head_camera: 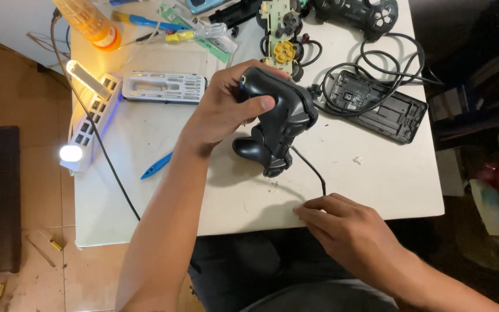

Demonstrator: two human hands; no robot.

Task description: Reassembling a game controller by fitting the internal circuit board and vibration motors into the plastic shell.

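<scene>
Two hands are engaged at frame centre: left hand (226, 110) wraps the black plastic wired game controller (275, 118) above the white tabletop (376, 173), right hand (342, 228) pinches its thin black cable (313, 173) lower down, where slack should be maintained.

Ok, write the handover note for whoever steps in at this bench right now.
Left hand: grips the black plastic game controller, lifted over the white table.
Right hand: pinches the controller's thin black cable at the table's near edge.
Done: a second controller lies dismantled, with its green circuit board and black flat shell at the far side.
Left: the held controller's shell looks closed.
</scene>
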